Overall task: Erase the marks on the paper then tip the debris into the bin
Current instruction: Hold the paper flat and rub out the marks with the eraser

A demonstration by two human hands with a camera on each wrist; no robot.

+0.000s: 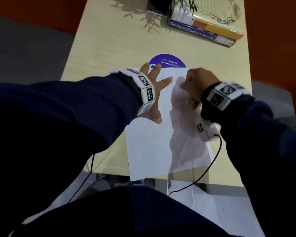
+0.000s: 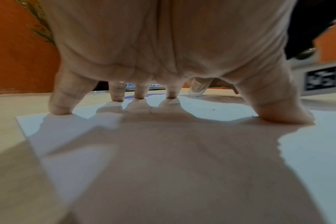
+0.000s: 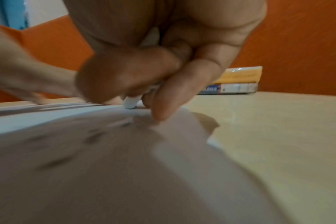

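Note:
A white sheet of paper (image 1: pixel 152 147) lies on the pale wooden table, its near end hanging over the table's front edge. My left hand (image 1: pixel 154 89) presses flat on the sheet's far left part, fingers spread and straight; in the left wrist view the fingertips (image 2: pixel 117 97) rest on the paper (image 2: pixel 307 166). My right hand (image 1: pixel 191 82) pinches a small white eraser (image 3: pixel 130 103) whose tip touches the paper (image 3: pixel 48 121) near the far right corner. Dark eraser crumbs (image 1: pixel 186 108) lie on the sheet just below that hand, blurred crumbs (image 3: pixel 94 136) in the right wrist view.
A purple round sticker (image 1: pixel 167 61) lies partly under the paper's far edge. Stacked books (image 1: pixel 205 26) and plant leaves (image 1: pixel 186 4) sit at the table's back right. A white surface (image 1: pixel 220 211) shows below the table's front edge. Orange walls flank the table.

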